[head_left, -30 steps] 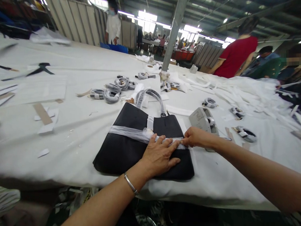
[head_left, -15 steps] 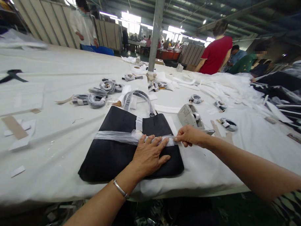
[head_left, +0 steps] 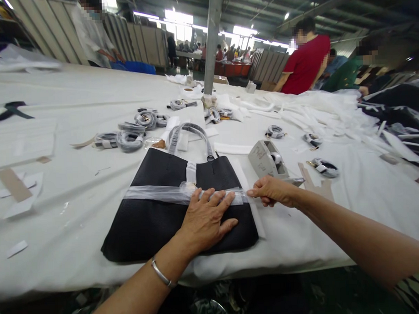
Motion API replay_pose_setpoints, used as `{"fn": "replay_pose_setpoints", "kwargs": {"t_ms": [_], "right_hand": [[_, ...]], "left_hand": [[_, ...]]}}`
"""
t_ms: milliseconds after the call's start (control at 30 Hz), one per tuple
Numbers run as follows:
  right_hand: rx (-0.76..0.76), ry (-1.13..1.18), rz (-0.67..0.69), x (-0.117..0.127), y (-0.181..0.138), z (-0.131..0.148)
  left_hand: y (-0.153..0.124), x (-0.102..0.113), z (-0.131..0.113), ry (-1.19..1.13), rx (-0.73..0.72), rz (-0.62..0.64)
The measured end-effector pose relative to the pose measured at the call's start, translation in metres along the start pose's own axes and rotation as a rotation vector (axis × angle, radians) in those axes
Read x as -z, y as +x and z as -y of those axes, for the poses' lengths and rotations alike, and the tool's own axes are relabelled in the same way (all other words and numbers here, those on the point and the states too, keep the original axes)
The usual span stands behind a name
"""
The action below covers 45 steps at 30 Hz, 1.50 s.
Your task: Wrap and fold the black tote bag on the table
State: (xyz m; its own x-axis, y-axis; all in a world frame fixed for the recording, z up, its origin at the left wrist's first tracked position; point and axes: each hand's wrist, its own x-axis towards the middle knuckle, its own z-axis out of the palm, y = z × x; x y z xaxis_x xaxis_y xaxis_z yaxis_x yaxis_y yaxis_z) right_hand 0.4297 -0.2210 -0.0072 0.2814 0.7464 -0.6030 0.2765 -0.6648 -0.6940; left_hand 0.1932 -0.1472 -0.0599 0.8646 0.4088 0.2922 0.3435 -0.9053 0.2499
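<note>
Two hands on a black bag (head_left: 146, 223) banded with a clear strip (head_left: 152, 193).
Coiled grey straps (head_left: 126, 139) lie to the left on the white table (head_left: 60, 212), and the bag lies flat near the table's front edge, handle pointing away. The left hand (head_left: 205, 219) presses flat on the bag, fingers spread over the strip. The right hand (head_left: 273, 191) pinches the strip's end at the bag's right edge. Just behind it stands a grey tape dispenser (head_left: 261, 157); the marks on its side are too blurred to read.
</note>
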Motion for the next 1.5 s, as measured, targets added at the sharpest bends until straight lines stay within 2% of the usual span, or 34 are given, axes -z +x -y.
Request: {"fn": "replay_pose_setpoints", "kwargs": {"t_ms": [133, 300, 400, 467, 533, 633, 767, 900, 1033, 1100, 1167, 1233, 1400, 1467, 1500], "right_hand": [[0.08, 0.03, 0.003, -0.011, -0.004, -0.012], [0.118, -0.083, -0.128, -0.021, -0.008, -0.037], [0.192, -0.236, -0.392, -0.023, -0.021, -0.037], [0.328, -0.344, -0.62, -0.029, -0.031, -0.03], [0.5, -0.4, -0.743, -0.041, -0.033, -0.026], [0.671, -0.444, -0.743, -0.07, -0.013, -0.032], [0.715, -0.56, -0.756, -0.102, 0.027, -0.048], [0.761, -0.525, -0.714, -0.095, 0.038, -0.057], [0.778, -0.521, -0.76, -0.084, 0.039, -0.057], [0.778, -0.576, -0.755, -0.084, 0.04, -0.055], [0.77, -0.626, -0.735, -0.086, 0.039, -0.052], [0.746, -0.647, -0.725, -0.086, 0.036, -0.048], [0.726, -0.651, -0.677, -0.082, 0.029, -0.046], [0.741, -0.631, -0.686, -0.082, 0.03, -0.051], [0.754, -0.622, -0.695, -0.083, 0.03, -0.053]], "left_hand": [[0.001, 0.0, 0.0, 0.004, 0.003, 0.01], [0.001, -0.002, 0.001, 0.0, 0.001, 0.014], [0.0, -0.002, 0.001, -0.01, 0.01, 0.01], [-0.001, -0.001, 0.0, -0.011, 0.024, 0.005], [-0.003, 0.002, -0.002, -0.015, 0.022, 0.0], [-0.006, 0.007, -0.002, -0.022, 0.0, -0.006], [-0.008, 0.01, -0.003, -0.02, -0.001, -0.025], [-0.005, 0.015, -0.003, -0.045, -0.009, 0.024], [-0.002, 0.024, 0.001, -0.151, 0.001, 0.091], [-0.003, 0.033, 0.006, -0.158, 0.011, 0.075], [-0.006, 0.047, 0.014, -0.119, 0.015, -0.009], [-0.012, 0.065, 0.027, -0.069, 0.056, -0.161], [-0.033, 0.106, 0.078, -0.097, 0.173, -0.486], [-0.043, 0.109, 0.098, -0.052, 0.272, -0.544], [-0.048, 0.107, 0.107, 0.0, 0.339, -0.513]]}}
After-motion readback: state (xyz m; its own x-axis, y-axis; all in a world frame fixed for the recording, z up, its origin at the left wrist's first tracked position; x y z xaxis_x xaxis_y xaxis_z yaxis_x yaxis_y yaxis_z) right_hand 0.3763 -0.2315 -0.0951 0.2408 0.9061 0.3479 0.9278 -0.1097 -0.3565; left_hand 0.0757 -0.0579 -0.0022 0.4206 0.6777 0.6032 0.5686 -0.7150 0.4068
